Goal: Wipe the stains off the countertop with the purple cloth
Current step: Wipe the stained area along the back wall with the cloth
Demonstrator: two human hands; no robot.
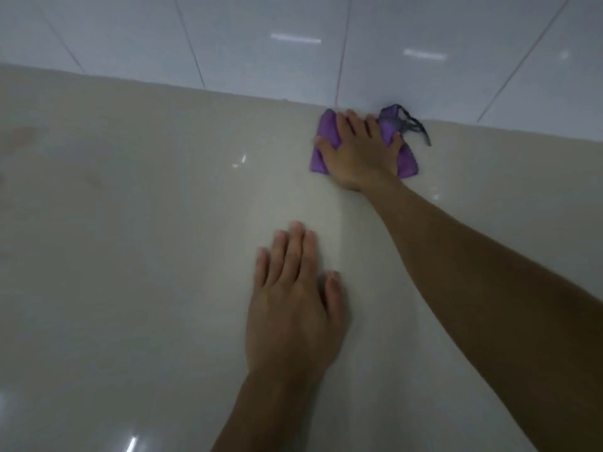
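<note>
A left hand (293, 308) is resting flat, fingers straight, at lower centre of the glossy beige surface (130, 256); at upper right, the right hand (359, 154) is pressing spread fingers onto a crumpled purple cloth (408, 164) beside the white-tiled wall (261, 44).

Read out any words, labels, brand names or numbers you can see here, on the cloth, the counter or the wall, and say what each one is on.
None: nothing in this view can be read as text.
Purple cloth under the right hand: no label or print shows.
Countertop: only glare and faint smudges.
Wall tiles: only light reflections and grout lines.
</note>
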